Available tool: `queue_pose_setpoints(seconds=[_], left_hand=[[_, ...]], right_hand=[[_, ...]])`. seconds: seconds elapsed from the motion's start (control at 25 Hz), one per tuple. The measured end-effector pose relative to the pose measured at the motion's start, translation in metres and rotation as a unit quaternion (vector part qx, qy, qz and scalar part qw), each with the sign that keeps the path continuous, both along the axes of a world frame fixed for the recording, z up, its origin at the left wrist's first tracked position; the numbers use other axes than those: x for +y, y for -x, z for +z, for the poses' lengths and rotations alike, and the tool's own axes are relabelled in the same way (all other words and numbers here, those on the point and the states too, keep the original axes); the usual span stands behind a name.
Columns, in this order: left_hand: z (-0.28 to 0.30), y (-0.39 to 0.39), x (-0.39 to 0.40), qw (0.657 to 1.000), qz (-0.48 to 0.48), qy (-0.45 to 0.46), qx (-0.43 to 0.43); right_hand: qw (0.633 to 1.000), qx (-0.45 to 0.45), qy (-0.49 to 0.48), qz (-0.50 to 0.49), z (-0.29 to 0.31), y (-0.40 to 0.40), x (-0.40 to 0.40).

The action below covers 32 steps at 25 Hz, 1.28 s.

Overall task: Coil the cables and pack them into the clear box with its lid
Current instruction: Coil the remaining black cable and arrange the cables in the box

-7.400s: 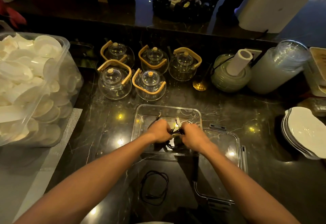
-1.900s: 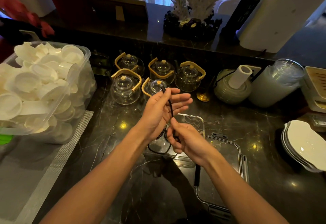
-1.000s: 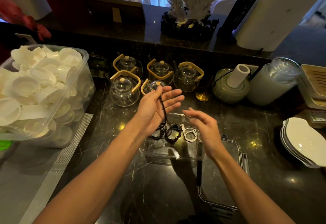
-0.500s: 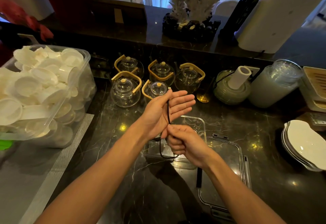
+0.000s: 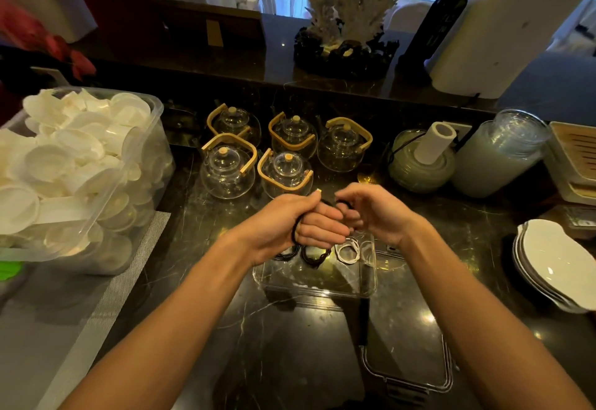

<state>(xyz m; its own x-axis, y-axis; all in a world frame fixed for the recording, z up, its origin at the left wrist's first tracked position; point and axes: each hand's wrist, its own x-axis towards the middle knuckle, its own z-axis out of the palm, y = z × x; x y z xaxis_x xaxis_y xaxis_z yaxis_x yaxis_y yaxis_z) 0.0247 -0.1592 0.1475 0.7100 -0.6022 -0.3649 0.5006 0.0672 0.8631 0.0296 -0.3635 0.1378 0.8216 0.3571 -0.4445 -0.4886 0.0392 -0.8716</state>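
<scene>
A thin black cable (image 5: 295, 230) is wound in loops around the fingers of my left hand (image 5: 290, 225), which is held above the clear box (image 5: 316, 283). My right hand (image 5: 371, 212) pinches the free end of that cable beside the left fingertips. Inside the box lie two black coiled cables (image 5: 314, 253) and a white coiled cable (image 5: 347, 251). The clear lid (image 5: 409, 361) with clip latches lies flat on the counter to the right of the box, partly under my right forearm.
A large plastic tub of white dishes (image 5: 74, 177) stands at the left. Several glass teapots (image 5: 283, 174) with wooden handles stand just behind my hands. A green jar (image 5: 419, 161), a stack of clear cups (image 5: 496, 154) and white plates (image 5: 554, 264) occupy the right side.
My left hand has dropped lower and curled, with more cable loops around its fingers. My right hand has moved from below the left palm up to the left fingertips, carrying the cable end.
</scene>
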Motion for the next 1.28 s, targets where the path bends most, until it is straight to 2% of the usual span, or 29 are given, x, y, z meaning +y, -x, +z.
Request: queue_pose_setpoints(seconds=[0.08,0.16,0.28,0.36,0.4,0.52,0.6,0.76,0.88,1.0,1.16,1.28], left_hand=[[-0.011,-0.003,-0.006,0.997,0.023,-0.067,-0.03],[-0.016,-0.005,-0.012,0.991,0.048,-0.112,-0.051],[-0.022,-0.006,-0.023,0.985,0.076,-0.14,-0.072],[-0.025,-0.005,-0.029,0.985,0.111,-0.125,-0.051],[-0.026,-0.006,-0.031,0.985,0.132,-0.107,-0.03],[-0.033,-0.015,-0.036,0.977,0.203,-0.025,0.055],[-0.032,-0.016,-0.037,0.967,0.22,0.058,0.112],[-0.031,-0.013,-0.037,0.961,0.192,0.141,0.14],[-0.034,-0.014,-0.033,0.961,0.181,0.163,0.133],[-0.028,-0.017,-0.029,0.947,0.154,0.221,0.177],[-0.028,-0.017,-0.02,0.921,0.112,0.302,0.221],[-0.026,-0.017,-0.012,0.912,0.104,0.319,0.235]], right_hand=[[0.993,-0.035,0.107,0.024,0.007,-0.009,0.004],[0.971,-0.072,0.229,0.012,0.008,-0.013,0.012],[0.9,-0.161,0.405,-0.019,0.011,-0.009,0.03],[0.856,-0.214,0.469,-0.037,0.013,0.004,0.042],[0.855,-0.23,0.462,-0.054,0.014,0.013,0.048],[0.901,-0.239,0.355,-0.07,0.009,0.041,0.061],[0.913,-0.247,0.317,-0.063,-0.002,0.058,0.069],[0.942,-0.223,0.235,-0.092,-0.016,0.073,0.062],[0.951,-0.173,0.246,-0.079,-0.023,0.076,0.054],[0.96,-0.109,0.254,-0.039,-0.036,0.079,0.045],[0.975,-0.073,0.21,0.016,-0.049,0.073,0.014],[0.993,-0.029,0.111,0.014,-0.058,0.069,-0.017]])
